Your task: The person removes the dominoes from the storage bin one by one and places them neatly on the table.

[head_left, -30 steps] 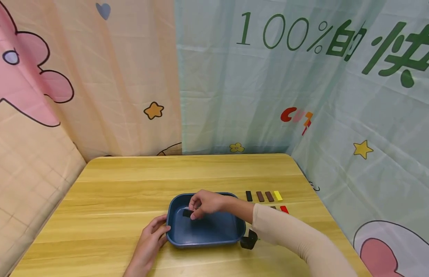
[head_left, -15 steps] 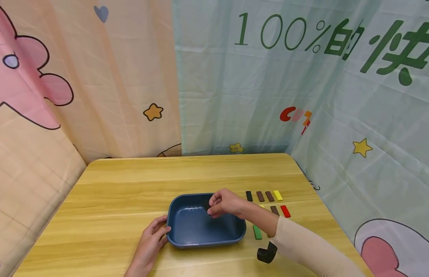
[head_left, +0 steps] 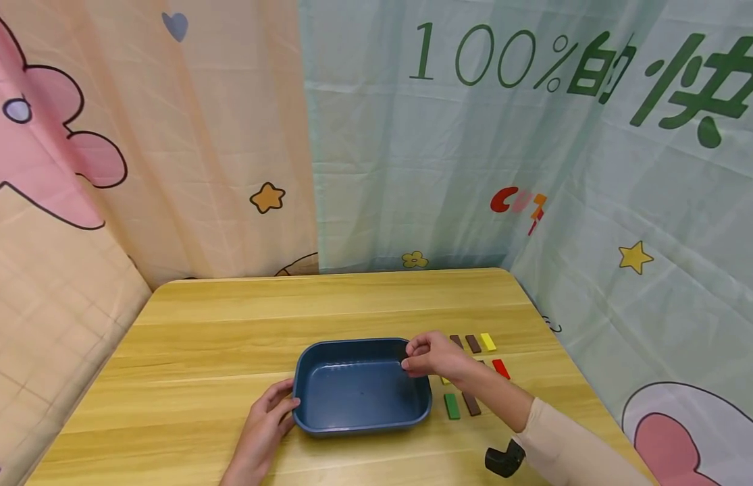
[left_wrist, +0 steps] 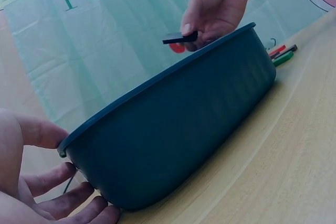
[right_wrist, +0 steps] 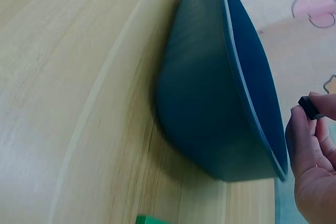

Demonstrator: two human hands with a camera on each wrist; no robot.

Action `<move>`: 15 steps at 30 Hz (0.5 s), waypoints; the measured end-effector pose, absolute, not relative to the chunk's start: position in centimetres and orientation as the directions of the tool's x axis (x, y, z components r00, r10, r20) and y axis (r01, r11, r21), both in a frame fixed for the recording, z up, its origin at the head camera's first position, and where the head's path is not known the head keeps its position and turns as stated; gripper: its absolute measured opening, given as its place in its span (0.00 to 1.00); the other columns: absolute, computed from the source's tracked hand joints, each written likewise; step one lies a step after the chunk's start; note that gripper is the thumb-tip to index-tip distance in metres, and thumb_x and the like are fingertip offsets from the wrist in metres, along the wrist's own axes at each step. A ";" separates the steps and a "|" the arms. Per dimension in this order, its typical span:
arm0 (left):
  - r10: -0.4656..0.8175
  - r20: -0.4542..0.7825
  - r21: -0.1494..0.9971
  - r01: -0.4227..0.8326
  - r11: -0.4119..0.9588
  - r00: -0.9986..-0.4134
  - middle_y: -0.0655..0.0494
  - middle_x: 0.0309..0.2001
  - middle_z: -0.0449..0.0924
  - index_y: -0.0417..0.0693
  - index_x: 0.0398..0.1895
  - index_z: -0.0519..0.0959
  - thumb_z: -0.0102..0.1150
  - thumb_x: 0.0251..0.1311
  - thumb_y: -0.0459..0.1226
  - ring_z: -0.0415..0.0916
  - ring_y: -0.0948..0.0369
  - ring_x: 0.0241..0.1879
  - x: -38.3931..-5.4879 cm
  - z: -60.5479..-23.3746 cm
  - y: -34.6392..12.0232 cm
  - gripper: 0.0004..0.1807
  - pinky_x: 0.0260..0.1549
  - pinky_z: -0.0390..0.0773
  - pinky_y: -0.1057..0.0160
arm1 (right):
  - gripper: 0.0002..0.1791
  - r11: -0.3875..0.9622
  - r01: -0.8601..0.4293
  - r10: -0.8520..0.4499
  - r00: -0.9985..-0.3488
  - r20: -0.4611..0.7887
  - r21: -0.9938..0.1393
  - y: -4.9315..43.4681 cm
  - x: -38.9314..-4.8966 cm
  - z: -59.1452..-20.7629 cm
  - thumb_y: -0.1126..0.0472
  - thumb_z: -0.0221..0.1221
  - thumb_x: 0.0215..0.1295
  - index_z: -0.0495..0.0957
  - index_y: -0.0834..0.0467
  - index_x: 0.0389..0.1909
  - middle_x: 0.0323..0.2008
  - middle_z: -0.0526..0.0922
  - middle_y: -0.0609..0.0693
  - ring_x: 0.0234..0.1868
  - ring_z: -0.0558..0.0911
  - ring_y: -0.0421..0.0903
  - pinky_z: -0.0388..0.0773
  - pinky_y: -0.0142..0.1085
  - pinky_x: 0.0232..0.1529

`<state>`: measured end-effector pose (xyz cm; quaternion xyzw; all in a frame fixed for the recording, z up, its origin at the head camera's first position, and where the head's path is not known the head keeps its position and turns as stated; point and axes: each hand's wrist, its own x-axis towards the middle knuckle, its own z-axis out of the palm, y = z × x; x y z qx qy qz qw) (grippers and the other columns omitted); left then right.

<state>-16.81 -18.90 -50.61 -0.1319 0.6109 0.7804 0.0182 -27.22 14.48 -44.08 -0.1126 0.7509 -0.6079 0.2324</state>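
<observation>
In the head view, my right hand is over the right end of a deep blue plastic tray. Thumb and fingers pinch a small flat black block, seen clearly in the left wrist view above the rim; the right wrist view shows the black block end-on. At the tray's left end, my left hand holds the rim, thumb on the edge and fingers against the outer wall. No block shows on the tray's visible floor.
Right of the tray lie small blocks in rows: brown, yellow, red, green and another brown block. My right forearm covers part of them. Printed curtains surround the wooden table.
With the black block pinched, my right hand has travelled rightward from the tray's left-centre to its right end. The green block and its neighbours have come into sight. My left hand stays put.
</observation>
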 end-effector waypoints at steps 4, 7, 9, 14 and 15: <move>-0.134 -0.230 0.949 -0.191 -0.252 -0.964 0.36 0.68 0.67 0.28 0.68 0.67 0.55 0.73 0.29 0.77 0.56 0.51 -16.8 -50.6 -18.9 0.24 0.46 0.81 0.59 | 0.11 0.225 0.107 -0.419 -0.887 -0.195 -0.968 16.3 -27.1 -44.2 0.69 0.68 0.64 0.75 0.67 0.40 0.31 0.79 0.54 0.38 0.87 0.54 0.84 0.49 0.47; -0.135 -0.233 0.948 -0.194 -0.253 -0.963 0.36 0.68 0.68 0.28 0.68 0.68 0.55 0.72 0.29 0.77 0.55 0.51 -16.8 -50.7 -18.9 0.24 0.46 0.81 0.59 | 0.12 0.228 0.118 -0.395 -0.896 -0.202 -0.967 17.7 -26.7 -44.7 0.69 0.68 0.65 0.75 0.68 0.42 0.32 0.78 0.54 0.38 0.86 0.51 0.83 0.49 0.49; -0.137 -0.237 0.948 -0.198 -0.251 -0.962 0.36 0.67 0.68 0.29 0.68 0.68 0.55 0.72 0.29 0.77 0.55 0.51 -16.8 -50.7 -18.9 0.24 0.46 0.81 0.59 | 0.12 0.228 0.123 -0.383 -0.901 -0.205 -0.966 18.7 -26.2 -45.3 0.68 0.68 0.65 0.76 0.68 0.42 0.32 0.78 0.53 0.38 0.85 0.49 0.83 0.49 0.49; -0.142 -0.246 0.945 -0.204 -0.254 -0.959 0.36 0.66 0.69 0.29 0.67 0.69 0.56 0.71 0.29 0.77 0.54 0.51 -16.7 -50.6 -18.9 0.24 0.46 0.81 0.59 | 0.09 0.176 0.146 -0.369 -0.907 -0.203 -0.973 20.8 -25.0 -46.5 0.71 0.66 0.67 0.75 0.68 0.41 0.29 0.78 0.50 0.35 0.83 0.45 0.85 0.46 0.47; -0.139 -0.242 0.946 -0.202 -0.253 -0.960 0.35 0.67 0.69 0.29 0.67 0.68 0.56 0.71 0.29 0.77 0.54 0.51 -16.7 -50.6 -18.9 0.24 0.46 0.81 0.59 | 0.08 0.160 0.152 -0.367 -0.908 -0.202 -0.975 21.2 -24.9 -46.7 0.71 0.66 0.67 0.75 0.68 0.40 0.29 0.78 0.50 0.35 0.84 0.44 0.85 0.45 0.46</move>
